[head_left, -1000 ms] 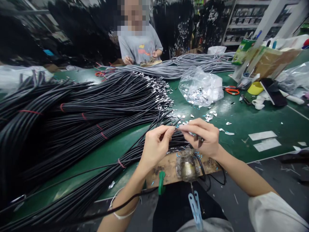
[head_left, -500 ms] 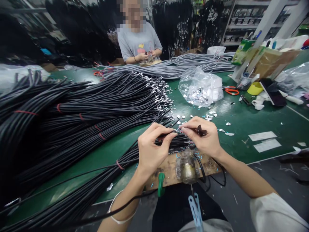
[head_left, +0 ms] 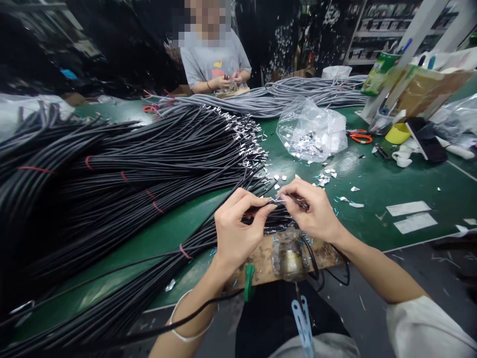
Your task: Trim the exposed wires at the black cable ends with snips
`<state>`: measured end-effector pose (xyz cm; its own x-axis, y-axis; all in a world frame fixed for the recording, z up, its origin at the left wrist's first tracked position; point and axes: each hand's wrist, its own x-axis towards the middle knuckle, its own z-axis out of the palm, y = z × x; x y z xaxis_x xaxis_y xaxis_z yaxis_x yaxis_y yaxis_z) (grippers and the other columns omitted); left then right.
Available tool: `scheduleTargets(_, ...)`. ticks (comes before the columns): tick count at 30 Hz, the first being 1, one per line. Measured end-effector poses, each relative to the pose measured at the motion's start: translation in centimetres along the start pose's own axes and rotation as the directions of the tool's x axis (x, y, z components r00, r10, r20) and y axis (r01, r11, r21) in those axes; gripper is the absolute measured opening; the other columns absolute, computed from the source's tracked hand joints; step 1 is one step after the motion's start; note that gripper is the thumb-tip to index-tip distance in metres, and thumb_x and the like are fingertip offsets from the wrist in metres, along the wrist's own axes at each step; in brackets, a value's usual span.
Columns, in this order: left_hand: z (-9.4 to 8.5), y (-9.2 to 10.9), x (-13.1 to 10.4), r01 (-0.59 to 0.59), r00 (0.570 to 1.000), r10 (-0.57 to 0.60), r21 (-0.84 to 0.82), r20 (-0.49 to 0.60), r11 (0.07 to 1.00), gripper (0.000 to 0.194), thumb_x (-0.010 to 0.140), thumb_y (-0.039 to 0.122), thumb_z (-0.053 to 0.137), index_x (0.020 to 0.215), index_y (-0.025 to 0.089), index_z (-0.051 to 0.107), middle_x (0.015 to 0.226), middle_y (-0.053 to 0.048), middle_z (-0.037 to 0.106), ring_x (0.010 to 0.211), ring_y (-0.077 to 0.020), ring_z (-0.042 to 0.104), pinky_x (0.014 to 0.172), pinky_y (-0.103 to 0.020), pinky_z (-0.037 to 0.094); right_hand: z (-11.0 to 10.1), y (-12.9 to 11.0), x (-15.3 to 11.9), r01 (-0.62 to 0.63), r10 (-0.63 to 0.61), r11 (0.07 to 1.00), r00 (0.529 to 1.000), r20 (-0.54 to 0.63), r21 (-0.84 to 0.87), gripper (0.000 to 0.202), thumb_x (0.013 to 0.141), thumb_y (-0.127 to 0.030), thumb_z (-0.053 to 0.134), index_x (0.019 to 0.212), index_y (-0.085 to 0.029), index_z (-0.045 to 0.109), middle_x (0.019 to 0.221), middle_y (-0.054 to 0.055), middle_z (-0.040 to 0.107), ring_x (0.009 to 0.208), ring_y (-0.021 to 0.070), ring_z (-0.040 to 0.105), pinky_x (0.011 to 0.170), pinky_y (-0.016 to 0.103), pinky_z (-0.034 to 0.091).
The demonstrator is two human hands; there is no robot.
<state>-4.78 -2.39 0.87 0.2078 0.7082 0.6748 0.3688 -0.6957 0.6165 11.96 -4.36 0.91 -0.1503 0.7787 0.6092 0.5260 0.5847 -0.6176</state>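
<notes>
Above the table's near edge, my left hand (head_left: 238, 228) pinches the end of a black cable between thumb and forefinger. Thin coloured wires (head_left: 278, 200) stick out of that end toward the right. My right hand (head_left: 316, 211) closes its fingertips at the wire tips and keeps a small dark tool (head_left: 301, 203) in its palm; the tool's kind is mostly hidden. Under both hands lies a bundle of black cables (head_left: 201, 236) tied with a red band. Below them a tape-wrapped block (head_left: 290, 261) sits on a wooden board (head_left: 261, 263).
Large bundles of black cables (head_left: 112, 184) with silvery ends cover the left. A clear bag of scraps (head_left: 313, 132), orange scissors (head_left: 360, 136) and a phone (head_left: 427, 139) lie rightward. Grey cables (head_left: 238, 105) stretch across the back, before a seated co-worker (head_left: 212, 59).
My right hand has turned slightly, and the dark tool now lies lower and more hidden in the palm. The left hand keeps its pinch. The view has shifted a little.
</notes>
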Motion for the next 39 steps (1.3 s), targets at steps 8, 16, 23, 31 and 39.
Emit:
scheduleTargets(8,-0.22,-0.28,-0.05,0.043,0.999,-0.042,-0.073,0.018,0.996,0.004,0.075,0.016,0.068,0.072,0.017,0.065,0.067,0.001,0.058,0.059,-0.0095,0.053,0.052,-0.022,0.042,-0.29,-0.59,0.22,-0.03,0.037,0.998,0.989,-0.144,0.05,0.011,0.082,-0.015,0.06,0.086,-0.018,0.069,0.077,0.001,0.066,0.065,0.0109,0.056,0.062,0.026,0.046)
scheduleTargets(16,-0.22,-0.25,-0.01,0.059,0.998,-0.055,-0.093,0.042,0.994,0.004,0.075,0.016,0.068,0.071,0.017,0.065,0.066,0.001,0.058,0.059,-0.0093,0.052,0.05,-0.021,0.041,-0.13,-0.55,0.29,0.024,-0.009,0.995,0.99,-0.144,0.101,0.01,0.079,-0.012,0.061,0.077,-0.017,0.07,0.072,0.001,0.067,0.061,0.01,0.057,0.059,0.025,0.046)
scheduleTargets(23,-0.13,-0.22,-0.06,0.093,0.994,-0.087,-0.102,0.064,0.99,0.006,0.078,0.016,0.064,0.073,0.016,0.066,0.067,0.0,0.06,0.059,-0.0081,0.053,0.05,-0.02,0.04,0.51,-0.62,0.07,-0.018,0.029,0.997,0.989,-0.148,0.072,0.009,0.076,-0.014,0.061,0.076,-0.016,0.07,0.068,0.001,0.065,0.059,0.0097,0.056,0.055,0.023,0.046)
scheduleTargets(31,-0.1,-0.28,-0.11,0.088,0.996,-0.086,-0.098,0.025,0.991,0.003,0.076,0.019,0.067,0.075,0.016,0.068,0.067,0.0,0.06,0.057,-0.0086,0.053,0.049,-0.019,0.042,0.38,-0.55,-0.4,0.148,-0.152,0.988,0.963,-0.224,-0.036,0.012,0.08,-0.01,0.061,0.088,-0.016,0.068,0.077,0.004,0.067,0.063,0.0098,0.059,0.056,0.022,0.048)
scheduleTargets(39,-0.44,-0.69,0.12,0.155,0.966,-0.135,-0.077,0.222,0.985,0.011,0.081,0.024,0.062,0.075,0.016,0.067,0.063,0.001,0.062,0.055,-0.0087,0.056,0.053,-0.021,0.044,0.34,0.04,-0.44,0.092,-0.095,0.994,0.993,-0.066,-0.05,0.013,0.084,-0.01,0.052,0.093,-0.015,0.06,0.08,0.003,0.057,0.071,0.0122,0.053,0.061,0.025,0.045)
